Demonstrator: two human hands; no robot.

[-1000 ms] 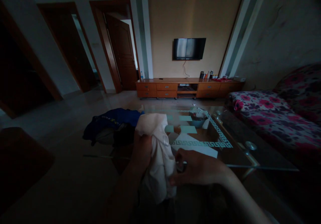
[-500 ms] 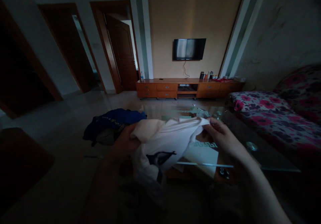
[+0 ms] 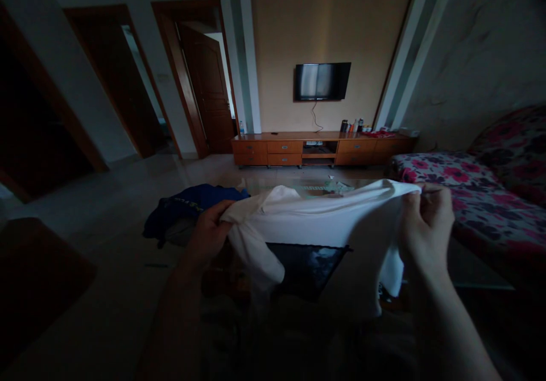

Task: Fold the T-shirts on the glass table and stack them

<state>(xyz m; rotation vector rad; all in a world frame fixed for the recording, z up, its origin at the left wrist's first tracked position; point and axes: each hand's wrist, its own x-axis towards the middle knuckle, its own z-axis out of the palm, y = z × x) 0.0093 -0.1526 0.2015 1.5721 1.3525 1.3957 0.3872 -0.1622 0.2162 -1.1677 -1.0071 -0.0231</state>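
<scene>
A white T-shirt (image 3: 315, 219) with a dark printed picture (image 3: 313, 264) on its front hangs stretched between my two hands, over the near side of the glass table. My left hand (image 3: 211, 230) pinches it at its upper left corner. At the upper right, my right hand (image 3: 429, 222) grips the cloth between thumb and fingers. The lower part of the shirt droops into shadow, so its hem is hard to make out. Just beyond my left hand lies a heap of blue clothing (image 3: 196, 202).
The glass coffee table (image 3: 482, 267) spreads beneath the shirt, mostly covered by it. A flowered sofa (image 3: 452, 173) stands at the right. Along the far wall runs a wooden TV cabinet (image 3: 284, 149) below a television (image 3: 322, 82). A dark brown piece of furniture (image 3: 42, 278) sits at the left.
My right hand has moved right and slightly up, pulling the T-shirt wide. The cloth was bunched before; more of its dark print now shows. My left hand has stayed nearly in place.
</scene>
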